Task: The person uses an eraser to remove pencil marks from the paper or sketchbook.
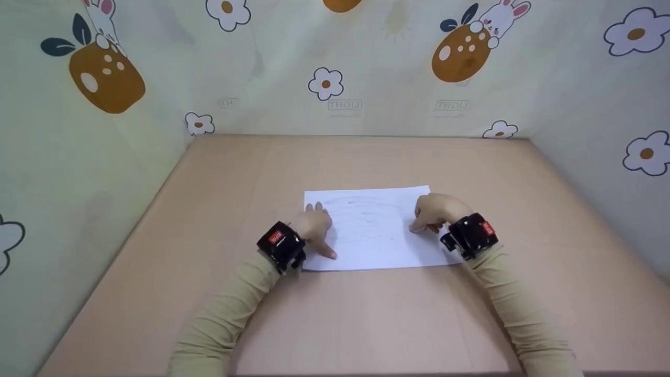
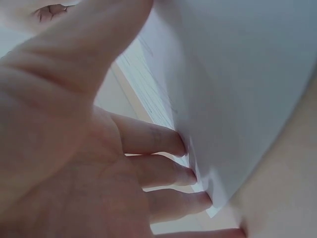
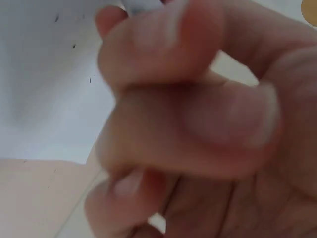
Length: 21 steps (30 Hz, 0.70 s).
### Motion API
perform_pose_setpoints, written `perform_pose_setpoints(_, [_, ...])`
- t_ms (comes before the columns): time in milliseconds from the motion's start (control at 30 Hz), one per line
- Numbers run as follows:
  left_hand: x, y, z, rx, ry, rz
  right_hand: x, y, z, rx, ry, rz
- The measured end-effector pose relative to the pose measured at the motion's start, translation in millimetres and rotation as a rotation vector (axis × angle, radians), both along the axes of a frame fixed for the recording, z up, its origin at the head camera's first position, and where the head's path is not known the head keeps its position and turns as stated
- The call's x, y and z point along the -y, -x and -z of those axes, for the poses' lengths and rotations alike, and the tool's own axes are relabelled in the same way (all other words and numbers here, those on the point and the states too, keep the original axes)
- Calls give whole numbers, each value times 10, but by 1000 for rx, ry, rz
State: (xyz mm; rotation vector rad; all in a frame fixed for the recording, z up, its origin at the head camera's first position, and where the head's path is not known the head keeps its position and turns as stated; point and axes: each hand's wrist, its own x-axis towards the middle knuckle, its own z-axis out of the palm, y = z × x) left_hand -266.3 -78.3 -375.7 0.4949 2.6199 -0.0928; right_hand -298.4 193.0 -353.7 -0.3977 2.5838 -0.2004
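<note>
Brown surface (image 1: 366, 324) is supporting paper (image 1: 371, 235), spread left hand (image 1: 315, 228) bracing it, right hand (image 1: 438, 210) pinching a pale object (image 3: 142, 5), seemingly rubbing, next probably needing steady strokes.

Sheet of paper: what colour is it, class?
The sheet is white with faint grey marks, best seen in the head view.
</note>
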Motion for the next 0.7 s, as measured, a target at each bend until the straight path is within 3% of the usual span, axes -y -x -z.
perform_pose_setpoints(133, [-4,6,-20,-5,-5,17,-82,10,-44,-66,-65,30])
perform_pose_setpoints(367, [10,7,-40,-11,-14,21,33,23,-94,-168,98,-54])
perform_pose_setpoints(700, [-6,13,-26,-17,-12,23,111,38,-1,-217,155,-96])
